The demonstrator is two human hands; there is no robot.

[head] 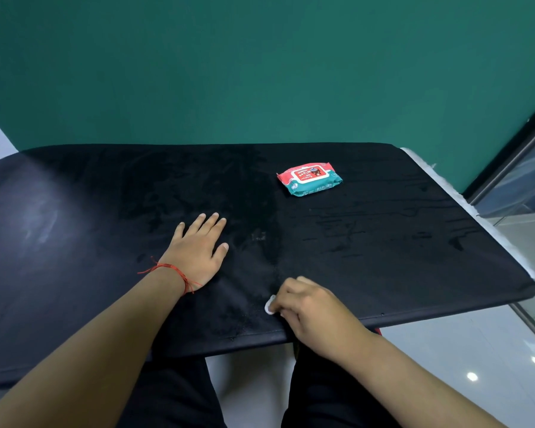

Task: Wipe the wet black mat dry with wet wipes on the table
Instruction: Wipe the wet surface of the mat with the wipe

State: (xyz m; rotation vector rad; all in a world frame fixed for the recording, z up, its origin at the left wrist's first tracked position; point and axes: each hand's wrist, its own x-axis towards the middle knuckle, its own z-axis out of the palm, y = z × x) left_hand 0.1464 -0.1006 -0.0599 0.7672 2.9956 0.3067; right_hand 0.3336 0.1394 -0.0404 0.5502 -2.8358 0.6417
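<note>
A black mat (383, 248) covers the whole table top, with wet streaks and droplets on its right half and a duller patch in the middle. My left hand (198, 251) lies flat on the mat with fingers straight, a red string round the wrist. My right hand (309, 307) is near the mat's front edge, fingers curled round a small white wipe (270, 305) that peeks out at its left side and touches the mat. A red and teal pack of wet wipes (309, 179) lies on the mat at the back right.
A green wall (260, 72) stands right behind the table. A white table edge (464, 199) shows along the mat's right side, with a glass partition (525, 168) beyond it. My dark-trousered legs (322, 396) are under the front edge, over a pale tiled floor.
</note>
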